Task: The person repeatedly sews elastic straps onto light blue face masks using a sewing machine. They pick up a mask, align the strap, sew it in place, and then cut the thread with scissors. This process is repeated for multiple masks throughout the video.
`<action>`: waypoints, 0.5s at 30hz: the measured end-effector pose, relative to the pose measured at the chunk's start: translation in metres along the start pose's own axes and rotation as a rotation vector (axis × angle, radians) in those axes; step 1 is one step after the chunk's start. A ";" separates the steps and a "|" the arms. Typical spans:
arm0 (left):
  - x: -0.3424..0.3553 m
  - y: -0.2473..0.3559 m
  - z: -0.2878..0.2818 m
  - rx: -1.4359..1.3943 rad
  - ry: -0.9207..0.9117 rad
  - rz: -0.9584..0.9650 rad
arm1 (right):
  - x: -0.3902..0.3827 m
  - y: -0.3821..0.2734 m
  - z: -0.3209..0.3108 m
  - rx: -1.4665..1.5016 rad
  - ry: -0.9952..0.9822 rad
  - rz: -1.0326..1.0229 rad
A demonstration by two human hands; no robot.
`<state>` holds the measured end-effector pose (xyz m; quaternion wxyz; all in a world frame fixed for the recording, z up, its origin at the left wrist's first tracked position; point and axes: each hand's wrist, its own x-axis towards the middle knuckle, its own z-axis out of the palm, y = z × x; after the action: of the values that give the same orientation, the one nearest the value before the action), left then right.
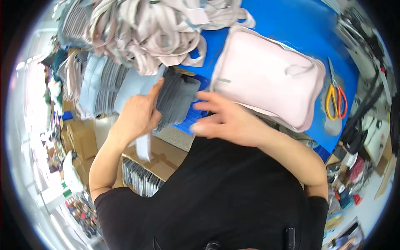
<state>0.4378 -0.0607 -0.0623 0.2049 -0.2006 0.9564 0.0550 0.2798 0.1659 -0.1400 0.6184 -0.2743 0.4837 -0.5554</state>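
Observation:
My left hand is over a stack of grey-blue flat fabric pieces, its index finger stretched out along the top piece. The other fingers are curled, and a pale strap hangs down from under them; the grip itself is hidden. My right hand holds nothing, its fingers apart and a little blurred, close to the near left corner of a pale pink padded fabric piece. That piece lies on the blue table, with a small loop of strap on its top.
Pale straps lie heaped at the back left. Scissors with yellow and red handles rest right of the pink piece. More grey stacks stand at the left. Below them, a cardboard box stands beside flat grey pieces.

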 end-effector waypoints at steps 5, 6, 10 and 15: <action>0.031 0.061 -0.048 -0.563 -0.149 0.184 | 0.014 -0.028 0.031 0.186 -0.021 -0.068; 0.043 0.061 -0.047 -0.631 -0.146 0.203 | 0.013 -0.036 0.022 0.141 0.060 -0.058; 0.089 0.083 -0.081 -0.652 -0.235 0.279 | 0.004 -0.039 -0.030 0.071 0.124 -0.245; 0.175 0.074 -0.101 -0.239 0.281 0.774 | -0.037 -0.093 -0.132 -0.158 0.087 -0.079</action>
<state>0.2237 -0.0753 -0.0411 0.0123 0.1454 0.9666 0.2107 0.1242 0.2054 -0.0978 0.5509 -0.3169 0.5410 -0.5508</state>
